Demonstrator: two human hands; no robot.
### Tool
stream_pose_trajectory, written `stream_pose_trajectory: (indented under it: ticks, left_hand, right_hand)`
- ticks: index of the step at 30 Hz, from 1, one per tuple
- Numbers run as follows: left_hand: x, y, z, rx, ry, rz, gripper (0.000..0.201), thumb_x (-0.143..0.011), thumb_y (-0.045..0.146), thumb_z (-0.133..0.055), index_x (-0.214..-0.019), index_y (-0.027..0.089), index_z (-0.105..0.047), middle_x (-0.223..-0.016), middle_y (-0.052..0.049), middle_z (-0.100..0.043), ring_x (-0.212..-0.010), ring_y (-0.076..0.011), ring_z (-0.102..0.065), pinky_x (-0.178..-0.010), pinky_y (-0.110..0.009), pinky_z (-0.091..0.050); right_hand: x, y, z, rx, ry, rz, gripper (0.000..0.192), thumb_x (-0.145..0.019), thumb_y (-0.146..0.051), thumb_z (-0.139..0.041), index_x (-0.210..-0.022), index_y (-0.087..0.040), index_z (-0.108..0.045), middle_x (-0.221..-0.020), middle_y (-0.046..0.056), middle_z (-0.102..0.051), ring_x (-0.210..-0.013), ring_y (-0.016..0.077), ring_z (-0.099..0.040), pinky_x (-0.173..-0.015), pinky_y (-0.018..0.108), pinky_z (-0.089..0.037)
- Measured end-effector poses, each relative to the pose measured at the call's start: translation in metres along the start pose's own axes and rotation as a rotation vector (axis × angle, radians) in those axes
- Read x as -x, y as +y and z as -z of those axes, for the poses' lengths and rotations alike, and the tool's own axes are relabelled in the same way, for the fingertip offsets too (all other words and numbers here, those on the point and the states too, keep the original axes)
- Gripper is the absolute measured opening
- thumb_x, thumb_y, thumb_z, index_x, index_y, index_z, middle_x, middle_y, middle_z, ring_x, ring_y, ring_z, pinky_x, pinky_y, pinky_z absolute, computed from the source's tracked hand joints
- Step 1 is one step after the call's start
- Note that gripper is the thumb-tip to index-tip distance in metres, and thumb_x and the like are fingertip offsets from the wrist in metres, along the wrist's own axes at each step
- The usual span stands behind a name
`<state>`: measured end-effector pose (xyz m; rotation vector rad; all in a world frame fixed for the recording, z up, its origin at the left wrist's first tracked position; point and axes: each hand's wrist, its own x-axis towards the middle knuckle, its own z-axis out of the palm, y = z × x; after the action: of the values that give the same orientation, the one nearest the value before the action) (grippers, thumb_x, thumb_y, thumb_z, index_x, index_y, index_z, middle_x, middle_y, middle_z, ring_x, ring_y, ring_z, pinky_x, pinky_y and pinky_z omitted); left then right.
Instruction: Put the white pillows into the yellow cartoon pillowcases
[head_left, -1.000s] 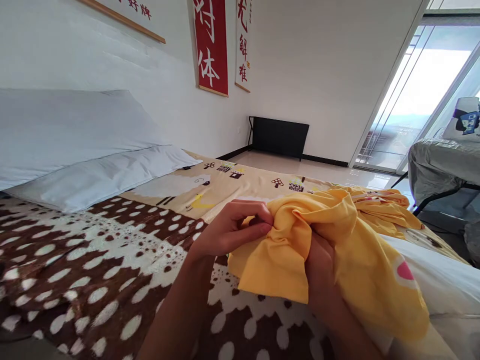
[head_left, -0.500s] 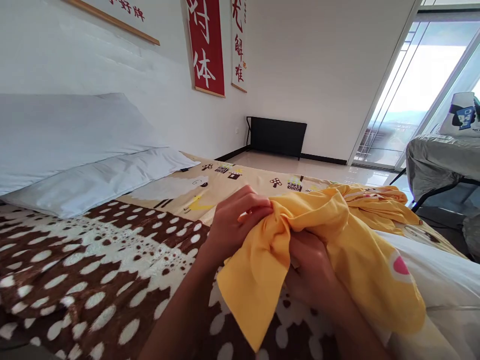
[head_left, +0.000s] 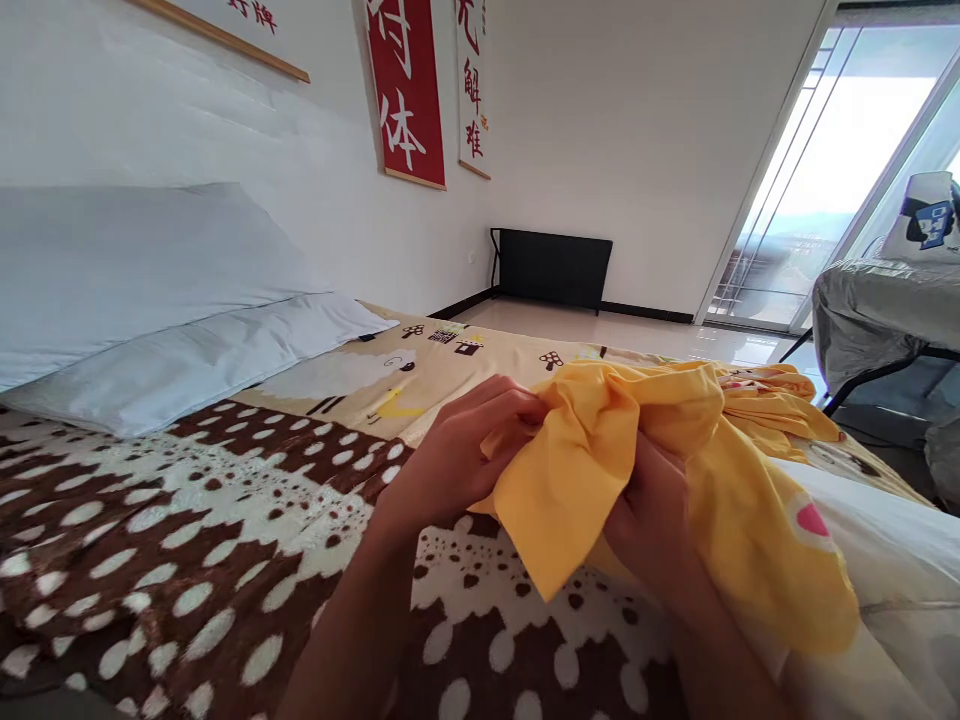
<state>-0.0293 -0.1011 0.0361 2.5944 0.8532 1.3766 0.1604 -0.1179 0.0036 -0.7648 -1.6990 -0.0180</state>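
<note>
Yellow garment (head_left: 577, 480), brown white-spotted blanket (head_left: 187, 520), red banner (head_left: 401, 90), white pillows (head_left: 135, 290)

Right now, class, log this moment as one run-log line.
left hand: pinching yellow garment | right hand: gripping it under the cloth | surface: spotted brown blanket | behind: white pillow

Two hands show, the left hand (head_left: 457, 455) and the right hand (head_left: 651, 520), both closed on one yellow cloth (head_left: 600, 450) between them. One spotted blanket (head_left: 187, 540) lies under the hands. Two pillows (head_left: 150, 300) lie stacked, well left of the left hand. Three scrolls (head_left: 403, 90) hang on the wall beyond the left hand. One black rack (head_left: 553, 270) stands far beyond both hands.
</note>
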Motion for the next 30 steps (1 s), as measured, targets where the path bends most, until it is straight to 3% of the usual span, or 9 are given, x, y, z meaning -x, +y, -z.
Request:
stream_pose_trajectory:
  ticks: [5,10,12,15,19,21,24,27,30]
  left_hand:
    - [0.001,-0.005,-0.004,0.037,-0.009,0.114,0.009,-0.084,0.027,-0.056,-0.084,0.018,-0.053,-0.079,-0.001,-0.054,-0.071,-0.0123,-0.049,-0.062,-0.022,-0.039]
    - [0.002,-0.011,0.003,0.372,0.065,0.160,0.030,-0.080,0.045,-0.058,-0.075,0.018,-0.047,-0.074,0.000,-0.047,-0.065,-0.0125,-0.041,-0.056,-0.025,-0.034]
    - [0.001,-0.008,0.002,0.496,0.142,0.170,0.033,-0.083,0.049,-0.055,-0.072,0.019,-0.045,-0.072,0.000,-0.043,-0.061,-0.0119,-0.037,-0.055,-0.026,-0.033]
    - [-0.001,-0.001,-0.002,0.562,0.255,0.182,0.036,-0.082,0.050,-0.057,-0.069,0.019,-0.044,-0.071,-0.001,-0.041,-0.059,-0.0120,-0.034,-0.052,-0.026,-0.029]
    - [-0.002,0.002,-0.002,0.607,0.332,0.141,0.036,-0.079,0.046,-0.063,-0.065,0.018,-0.044,-0.070,0.000,-0.040,-0.061,-0.0116,-0.035,-0.055,-0.026,-0.029]
    - [0.000,-0.001,0.001,0.640,0.349,0.120,0.036,-0.078,0.045,-0.064,-0.065,0.018,-0.046,-0.070,0.000,-0.040,-0.062,-0.0116,-0.036,-0.057,-0.026,-0.030]
    - [0.002,-0.008,0.005,0.686,0.366,0.093,0.033,-0.078,0.045,-0.064,-0.068,0.018,-0.050,-0.070,0.000,-0.041,-0.063,-0.0121,-0.036,-0.057,-0.025,-0.031]
    - [0.001,-0.015,0.006,0.757,0.428,0.081,0.027,-0.074,0.041,-0.068,-0.069,0.017,-0.055,-0.068,-0.001,-0.043,-0.065,-0.0129,-0.040,-0.059,-0.024,-0.035]
    - [-0.002,-0.024,0.007,0.874,0.542,0.189,0.027,-0.071,0.039,-0.071,-0.068,0.017,-0.056,-0.069,-0.001,-0.046,-0.065,-0.0119,-0.043,-0.060,-0.023,-0.038]
  right_hand:
    - [-0.002,-0.002,0.000,0.057,0.021,0.039,0.013,-0.081,-0.016,-0.051,-0.089,-0.020,-0.061,-0.080,0.002,-0.064,-0.073,0.0154,-0.061,-0.064,0.028,-0.053]
    - [-0.009,0.002,0.028,0.468,0.405,0.126,0.030,-0.082,-0.018,-0.057,-0.111,-0.022,-0.063,-0.118,0.012,-0.058,-0.109,0.0275,-0.055,-0.091,0.047,-0.045]
    - [-0.011,0.008,0.041,0.566,0.417,0.042,0.036,-0.086,-0.025,-0.055,-0.122,-0.022,-0.058,-0.124,0.013,-0.057,-0.116,0.0302,-0.051,-0.096,0.052,-0.038]
    - [-0.013,0.021,0.053,0.474,0.267,-0.113,0.037,-0.093,-0.034,-0.044,-0.126,-0.024,-0.056,-0.112,0.009,-0.065,-0.103,0.0254,-0.058,-0.092,0.047,-0.040]
    - [-0.013,0.031,0.057,0.272,0.062,-0.259,0.031,-0.090,-0.042,-0.048,-0.103,-0.022,-0.068,-0.085,0.002,-0.069,-0.071,0.0167,-0.060,-0.070,0.031,-0.046]
    - [-0.012,0.031,0.058,0.220,0.034,-0.302,0.028,-0.086,-0.043,-0.054,-0.090,-0.021,-0.070,-0.076,0.001,-0.068,-0.065,0.0147,-0.059,-0.059,0.026,-0.044]
    - [-0.010,0.025,0.060,0.160,0.117,-0.362,0.026,-0.081,-0.043,-0.061,-0.080,-0.018,-0.071,-0.066,0.000,-0.065,-0.057,0.0126,-0.055,-0.050,0.023,-0.040]
    - [-0.007,0.020,0.063,0.088,0.317,-0.453,0.027,-0.077,-0.043,-0.066,-0.080,-0.017,-0.071,-0.062,0.000,-0.063,-0.053,0.0127,-0.053,-0.048,0.024,-0.040]
    - [-0.004,0.026,0.077,0.178,0.477,-0.469,0.026,-0.077,-0.042,-0.067,-0.083,-0.018,-0.070,-0.068,0.001,-0.063,-0.059,0.0155,-0.055,-0.054,0.028,-0.042]
